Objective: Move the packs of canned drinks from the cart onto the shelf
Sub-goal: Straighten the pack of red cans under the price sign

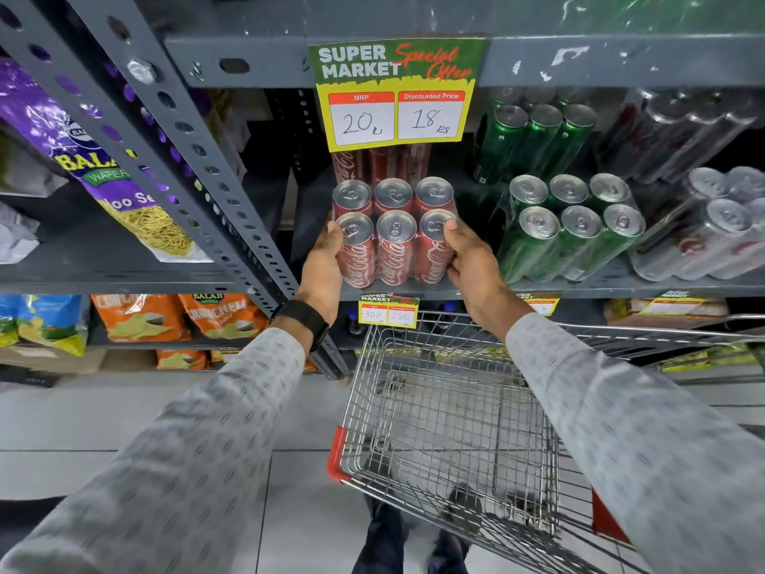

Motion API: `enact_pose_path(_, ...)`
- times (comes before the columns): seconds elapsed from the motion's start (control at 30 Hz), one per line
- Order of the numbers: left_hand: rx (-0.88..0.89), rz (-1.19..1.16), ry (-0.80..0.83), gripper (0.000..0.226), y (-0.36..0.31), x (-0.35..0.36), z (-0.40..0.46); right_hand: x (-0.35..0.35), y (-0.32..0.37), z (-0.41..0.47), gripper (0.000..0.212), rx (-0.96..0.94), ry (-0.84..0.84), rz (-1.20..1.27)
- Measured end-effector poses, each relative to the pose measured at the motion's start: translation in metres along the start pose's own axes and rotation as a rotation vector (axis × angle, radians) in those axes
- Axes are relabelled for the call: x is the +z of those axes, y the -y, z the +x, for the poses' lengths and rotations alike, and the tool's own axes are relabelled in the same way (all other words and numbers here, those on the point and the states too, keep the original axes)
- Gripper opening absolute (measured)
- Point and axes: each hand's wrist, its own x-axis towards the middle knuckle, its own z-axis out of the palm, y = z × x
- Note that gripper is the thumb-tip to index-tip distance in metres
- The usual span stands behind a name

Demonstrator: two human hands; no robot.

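Note:
A shrink-wrapped pack of red cola cans (393, 234) stands at the front of the grey metal shelf (579, 290), with another red pack behind it. My left hand (323, 267) grips the pack's left side and my right hand (472, 263) grips its right side. The wire cart (451, 412) stands below the shelf and its basket holds no packs.
Packs of green cans (571, 225) and silver cans (712, 225) stand to the right on the same shelf. A yellow price sign (395, 97) hangs above the red packs. Snack bags (124, 192) fill the rack at left, past a slanted perforated upright (198, 167).

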Motion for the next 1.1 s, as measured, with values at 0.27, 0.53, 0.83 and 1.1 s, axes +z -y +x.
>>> enact_pose_path(0.27, -0.029, -0.010, -0.008, 0.049, -0.0051, 0.0025, -0.0023, 0.0037, 0.0001, -0.0034, 0.046, 0.004, -0.019, 0.036)
enact_pose_path(0.53, -0.030, 0.008, 0.002, 0.051, -0.0046, 0.0018, -0.0017, 0.0032, -0.0001, -0.0013, 0.049, 0.007, -0.001, 0.044)
enact_pose_path(0.83, -0.016, 0.040, -0.027, 0.048, -0.0011, 0.0028, -0.0005, 0.0021, 0.0010, -0.0010, 0.046, 0.000, 0.007, 0.041)
enact_pose_path(1.1, -0.024, 0.047, -0.023, 0.052, -0.0007, 0.0037, -0.0043, 0.0025, 0.0029, -0.0044, 0.046, -0.011, 0.032, 0.053)
